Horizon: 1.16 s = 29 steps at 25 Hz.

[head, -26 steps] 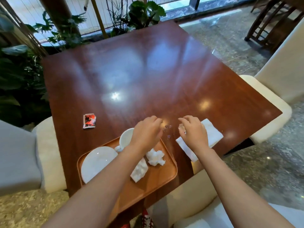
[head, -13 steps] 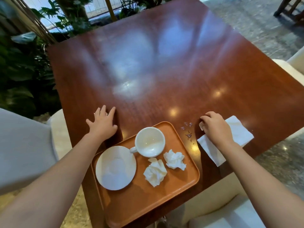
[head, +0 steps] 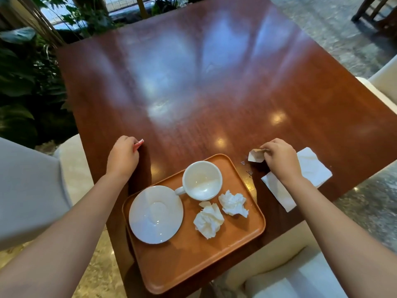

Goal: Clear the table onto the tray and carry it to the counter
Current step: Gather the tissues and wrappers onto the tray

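An orange tray [head: 240,250] sits at the near edge of the brown table [head: 214,82]. On it are a white saucer [head: 156,214], an empty white cup [head: 202,180] and two crumpled white tissues [head: 233,203]. My left hand [head: 123,157], left of the tray, pinches a small red-and-white wrapper [head: 139,144] just above the table. My right hand [head: 278,157], right of the tray, holds a small beige paper scrap [head: 255,157]. A flat white napkin [head: 309,168] lies under and beside that hand. Tiny clear bits [head: 247,167] lie by the tray's right edge.
Cream chairs stand at the left [head: 71,168], at the far right [head: 384,82] and below the table's near edge [head: 285,276]. Green plants [head: 25,82] line the left side. The floor [head: 365,203] is speckled stone.
My left hand went from the tray to the red wrapper on the left and closed on it. My right hand picked up a beige scrap beside the napkin. The view moved closer.
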Motion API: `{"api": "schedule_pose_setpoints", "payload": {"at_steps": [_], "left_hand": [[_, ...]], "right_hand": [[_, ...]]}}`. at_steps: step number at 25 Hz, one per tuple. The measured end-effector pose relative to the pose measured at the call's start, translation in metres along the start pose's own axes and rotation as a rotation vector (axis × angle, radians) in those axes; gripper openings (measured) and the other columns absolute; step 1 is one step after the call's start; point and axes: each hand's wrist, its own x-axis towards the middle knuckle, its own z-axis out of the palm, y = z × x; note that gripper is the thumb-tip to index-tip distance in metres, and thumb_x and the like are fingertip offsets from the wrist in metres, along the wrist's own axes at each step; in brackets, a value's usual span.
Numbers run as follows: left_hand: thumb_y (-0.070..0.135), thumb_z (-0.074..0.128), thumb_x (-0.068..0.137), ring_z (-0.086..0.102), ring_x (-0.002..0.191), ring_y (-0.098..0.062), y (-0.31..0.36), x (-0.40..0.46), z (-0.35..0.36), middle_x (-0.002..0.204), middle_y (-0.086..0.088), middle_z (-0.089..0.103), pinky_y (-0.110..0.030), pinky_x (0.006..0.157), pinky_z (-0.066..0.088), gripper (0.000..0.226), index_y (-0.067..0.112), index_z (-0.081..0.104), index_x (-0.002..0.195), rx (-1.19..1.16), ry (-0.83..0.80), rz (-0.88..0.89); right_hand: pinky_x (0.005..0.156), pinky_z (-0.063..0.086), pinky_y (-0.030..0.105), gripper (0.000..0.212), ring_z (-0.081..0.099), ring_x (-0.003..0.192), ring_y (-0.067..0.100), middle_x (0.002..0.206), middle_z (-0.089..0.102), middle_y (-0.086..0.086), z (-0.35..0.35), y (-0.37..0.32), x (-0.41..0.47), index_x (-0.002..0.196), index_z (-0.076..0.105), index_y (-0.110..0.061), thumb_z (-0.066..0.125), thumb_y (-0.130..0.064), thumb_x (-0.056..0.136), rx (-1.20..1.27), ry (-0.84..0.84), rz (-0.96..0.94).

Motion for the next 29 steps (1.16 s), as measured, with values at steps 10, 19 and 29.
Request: {"api": "schedule_pose_setpoints", "payload": {"at_steps": [10, 19, 29], "left_hand": [[0.016, 0.064, 0.082, 0.055, 0.071, 0.004, 0.054, -0.116, -0.061, 0.076, 0.014, 0.060, -0.022, 0.062, 0.044, 0.009, 0.022, 0.062, 0.088, -0.483, 0.087, -0.067], [0.007, 0.067, 0.080, 0.061, 0.081, -0.004, 0.046, -0.253, -0.031, 0.083, 0.013, 0.065, -0.020, 0.065, 0.047, 0.030, 0.036, 0.061, 0.077, -0.789, -0.126, -0.457], [0.022, 0.067, 0.080, 0.058, 0.096, -0.015, 0.019, -0.270, 0.004, 0.099, 0.004, 0.066, -0.023, 0.077, 0.044, 0.025, 0.018, 0.065, 0.105, -0.271, -0.110, -0.155]], "right_hand": [[0.067, 0.050, 0.025, 0.012, 0.056, 0.074, 0.017, 0.080, 0.063, 0.012, -0.046, -0.066, -0.073, 0.082, 0.062, -0.002, 0.056, 0.005, 0.075, 0.329, 0.111, -0.191], [0.067, 0.046, 0.026, 0.009, 0.056, 0.079, 0.016, 0.088, 0.061, 0.005, 0.032, -0.127, -0.202, 0.084, 0.060, -0.008, 0.062, -0.001, 0.079, 0.404, -0.185, -0.217], [0.040, 0.039, 0.023, 0.022, 0.059, 0.052, 0.017, 0.072, 0.063, -0.001, 0.064, -0.115, -0.231, 0.072, 0.060, -0.015, 0.049, -0.028, 0.084, -0.024, 0.030, -0.438]]}}
